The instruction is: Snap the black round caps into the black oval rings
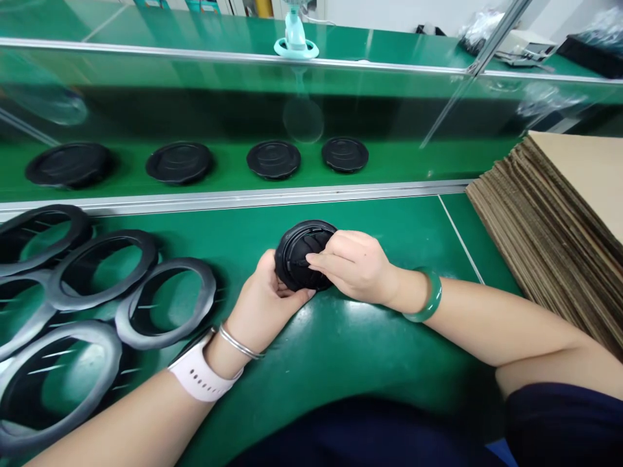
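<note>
A round black plastic part [298, 254] with slats or ribs across its face is held tilted up above the green table. Wrapped round its lower left edge is my left hand [272, 295], the thumb along the bottom rim. My right hand [357, 266] is closed over the right side of the part, thumb and index finger pinched together at its middle. Whether those fingertips grip a small piece of the part is hidden. The hand also covers the part's right edge.
Several black rings [168, 301] lie at the left of the green table [331, 376]. Beyond a metal rail [233, 200], several round black parts [273, 159] sit in a row on a green strip. Stacked cardboard sheets [549, 227] stand at right. A small fan [294, 39] stands on the back shelf.
</note>
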A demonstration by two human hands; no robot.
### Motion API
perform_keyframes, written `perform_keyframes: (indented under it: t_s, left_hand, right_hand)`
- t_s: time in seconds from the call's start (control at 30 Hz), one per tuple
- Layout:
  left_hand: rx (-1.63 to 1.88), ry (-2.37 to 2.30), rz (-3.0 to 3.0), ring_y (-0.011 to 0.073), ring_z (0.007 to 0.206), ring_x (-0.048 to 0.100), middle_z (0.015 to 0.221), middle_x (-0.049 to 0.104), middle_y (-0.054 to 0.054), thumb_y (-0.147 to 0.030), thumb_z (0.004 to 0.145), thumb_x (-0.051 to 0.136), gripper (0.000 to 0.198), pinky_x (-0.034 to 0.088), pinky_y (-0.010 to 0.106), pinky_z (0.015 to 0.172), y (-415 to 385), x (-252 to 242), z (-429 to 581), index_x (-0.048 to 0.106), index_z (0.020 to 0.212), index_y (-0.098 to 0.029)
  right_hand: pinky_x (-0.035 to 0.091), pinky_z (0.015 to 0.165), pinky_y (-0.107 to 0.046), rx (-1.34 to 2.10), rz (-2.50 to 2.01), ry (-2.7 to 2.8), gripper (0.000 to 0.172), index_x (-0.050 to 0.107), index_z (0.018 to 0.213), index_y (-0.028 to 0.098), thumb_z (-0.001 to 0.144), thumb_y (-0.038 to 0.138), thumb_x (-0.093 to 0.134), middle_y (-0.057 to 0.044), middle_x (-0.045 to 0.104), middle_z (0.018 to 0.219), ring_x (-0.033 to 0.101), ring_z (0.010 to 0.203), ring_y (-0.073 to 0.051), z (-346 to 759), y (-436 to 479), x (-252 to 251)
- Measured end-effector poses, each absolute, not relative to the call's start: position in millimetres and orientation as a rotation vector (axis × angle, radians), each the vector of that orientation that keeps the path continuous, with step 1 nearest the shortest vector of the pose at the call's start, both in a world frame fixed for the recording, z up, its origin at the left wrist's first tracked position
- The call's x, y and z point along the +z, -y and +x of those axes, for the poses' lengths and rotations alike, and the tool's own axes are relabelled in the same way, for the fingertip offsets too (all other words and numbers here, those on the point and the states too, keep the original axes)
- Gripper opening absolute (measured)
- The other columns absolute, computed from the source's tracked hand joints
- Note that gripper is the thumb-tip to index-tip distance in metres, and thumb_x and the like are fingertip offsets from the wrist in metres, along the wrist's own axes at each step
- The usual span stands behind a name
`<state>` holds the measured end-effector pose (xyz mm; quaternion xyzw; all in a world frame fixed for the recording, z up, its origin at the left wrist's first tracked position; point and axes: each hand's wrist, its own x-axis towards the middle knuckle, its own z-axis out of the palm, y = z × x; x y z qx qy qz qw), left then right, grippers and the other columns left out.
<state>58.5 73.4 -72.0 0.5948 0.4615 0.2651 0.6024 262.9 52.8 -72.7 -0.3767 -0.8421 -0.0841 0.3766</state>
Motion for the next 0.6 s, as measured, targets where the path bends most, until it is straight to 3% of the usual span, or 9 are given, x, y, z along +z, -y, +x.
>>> perform_keyframes:
  t_s: [0.37, 0.6]
  left_hand:
    - [0.617, -1.075, 1.408, 0.0265, 0.098, 0.072, 0.108, 0.069, 0.004, -0.028, 0.066, 0.084, 0.062, 0.062, 0.042, 0.083, -73.1, -75.3, 56.6, 0.048, 0.116, -0.022]
    - [0.591, -1.090, 1.384, 0.0264, 0.094, 0.073, 0.101, 0.070, 0.002, -0.031, 0.064, 0.084, 0.062, 0.062, 0.044, 0.082, -73.3, -72.2, 58.0, 0.047, 0.113, -0.022]
  right_hand:
    - [0.040, 0.062, -0.032, -0.206, -0.940, 2.115, 0.020, 0.067, 0.099, 0.016, 0.105, 0.015, 0.047, -0.004, 0.055, 0.078, 0.050, 0.070, -0.019, 263.5, -54.8, -72.5]
    - [0.042, 0.066, -0.032, -0.114, -1.017, 2.145, 0.028, 0.067, 0.091, 0.015, 0.108, 0.021, 0.046, -0.005, 0.056, 0.080, 0.051, 0.073, -0.020, 262.9, -55.9, -73.0]
